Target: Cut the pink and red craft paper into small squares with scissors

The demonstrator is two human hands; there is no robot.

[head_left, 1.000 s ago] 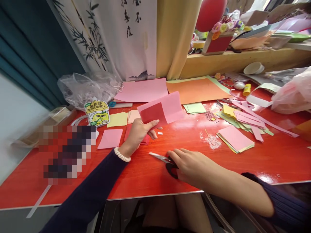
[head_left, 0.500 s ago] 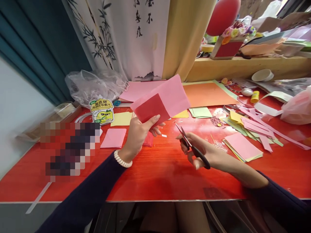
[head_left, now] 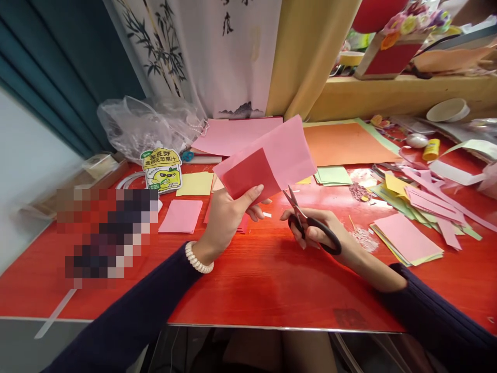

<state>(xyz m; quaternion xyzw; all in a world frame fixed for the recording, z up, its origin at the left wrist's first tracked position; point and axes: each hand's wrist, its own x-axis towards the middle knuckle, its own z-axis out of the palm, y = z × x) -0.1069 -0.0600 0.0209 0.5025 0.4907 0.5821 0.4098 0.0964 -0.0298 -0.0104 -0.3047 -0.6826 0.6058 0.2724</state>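
Left hand (head_left: 228, 216): fingers pinching red paper rectangle (head_left: 250, 173) against pink paper sheet (head_left: 294, 150), presumably for alignment, raised behind glossy red surface's (head_left: 240, 290) front edge. Right hand (head_left: 331, 220): fingers gripping black-handled metal scissors (head_left: 298, 210).

The juice pouch (head_left: 162, 169) reads 金豆芽 and 金银花苹果汁, its finer print too small to make out; the white curtain (head_left: 236, 62) bears a black 痕, characters above it cut off.

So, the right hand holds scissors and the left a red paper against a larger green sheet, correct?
The larger sheet is pink, not green, as the head view shows. The left hand holds the red paper against it, and the right hand the scissors.
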